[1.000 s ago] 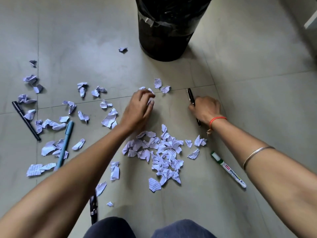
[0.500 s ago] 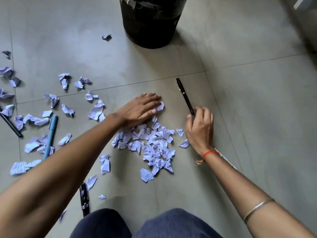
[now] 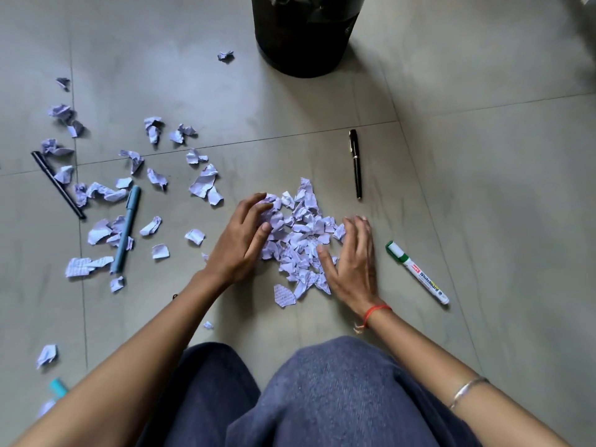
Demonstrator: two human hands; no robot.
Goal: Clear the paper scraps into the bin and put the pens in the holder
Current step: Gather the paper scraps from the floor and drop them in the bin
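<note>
A heap of pale lilac paper scraps [image 3: 301, 235] lies on the grey tiled floor in front of me. My left hand [image 3: 243, 238] presses against the heap's left side, fingers curled and apart. My right hand [image 3: 353, 258] rests on its right side, fingers spread. Neither hand grips anything. A black bin [image 3: 306, 33] stands at the top centre. A black pen [image 3: 355, 164] lies right of the heap, and a green-capped whiteboard marker [image 3: 417, 272] lies beside my right hand. A blue pen [image 3: 126, 229] and a thin black pen [image 3: 58, 185] lie among loose scraps [image 3: 203, 183] on the left.
My knees in dark blue cloth [image 3: 322, 395] fill the bottom centre. A teal object [image 3: 58, 387] peeks out beside my left arm. A stray scrap [image 3: 225, 55] lies near the bin. No pen holder is in view.
Both hands have pulled back toward me and closed in on the two sides of the heap, which is now more compact. My right hand came away from the black pen.
</note>
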